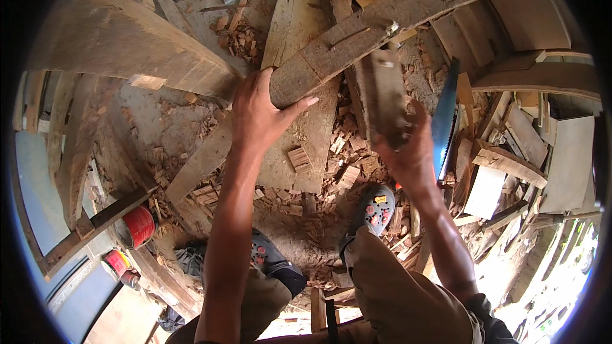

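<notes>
My left hand [255, 105] is wrapped round the near end of a long, rough wooden plank [370, 28], the thumb lying along its edge. The plank slants up to the right, and a small pale bit sticks out at its edge. Closed on a short, thick block of wood [384, 92], my right hand [408, 143] is smeared a little by motion. The block's far end is close to the underside of the plank; whether they touch I cannot tell. Under both lies a wide, flat board [293, 159] with a loose wood chip on it.
A blue handsaw [444, 121] leans right of my right hand. At the left, a broad timber [140, 38] reaches toward my left hand. Wood chips [347, 175] litter the floor round my feet. Red cans [137, 226] stand lower left; offcuts [510, 162] are heaped at the right.
</notes>
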Available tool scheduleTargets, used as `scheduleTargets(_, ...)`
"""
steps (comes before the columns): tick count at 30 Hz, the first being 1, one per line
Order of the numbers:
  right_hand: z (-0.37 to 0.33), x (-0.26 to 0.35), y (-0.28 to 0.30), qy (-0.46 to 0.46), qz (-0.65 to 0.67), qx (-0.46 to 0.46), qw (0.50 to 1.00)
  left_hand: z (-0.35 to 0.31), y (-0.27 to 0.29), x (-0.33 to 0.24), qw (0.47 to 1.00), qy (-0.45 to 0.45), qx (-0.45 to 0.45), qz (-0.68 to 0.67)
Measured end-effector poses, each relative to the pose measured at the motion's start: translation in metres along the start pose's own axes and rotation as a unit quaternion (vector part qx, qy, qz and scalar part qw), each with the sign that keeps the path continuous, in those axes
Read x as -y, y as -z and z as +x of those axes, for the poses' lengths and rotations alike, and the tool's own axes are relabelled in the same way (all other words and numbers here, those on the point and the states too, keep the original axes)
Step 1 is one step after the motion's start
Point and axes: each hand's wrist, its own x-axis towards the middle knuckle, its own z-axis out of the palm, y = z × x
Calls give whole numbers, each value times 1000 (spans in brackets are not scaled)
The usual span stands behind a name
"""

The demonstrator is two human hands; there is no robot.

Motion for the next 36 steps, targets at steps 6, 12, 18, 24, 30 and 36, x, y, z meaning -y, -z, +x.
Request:
scheduleTargets(6,29,-14,-53,-14,-50,36,998,-11,-31,8,998,-30,16,45)
scheduleTargets(12,30,-28,-63,-56,46,51,996,-30,-40,13,998,15,42,52)
scheduleTargets(18,28,-23,-79,-26,57,19,998,-26,-21,1,999,36,21,33)
scheduleTargets(24,44,4,-78,-55,43,121,990,-18,2,-4,998,63,-5,-7)
scheduleTargets(30,45,41,-109,-19,40,123,991,-10,5,-10,997,50,22,58)
scheduleTargets(36,13,33,-117,83,-9,45,996,-22,6,-4,995,25,29,92)
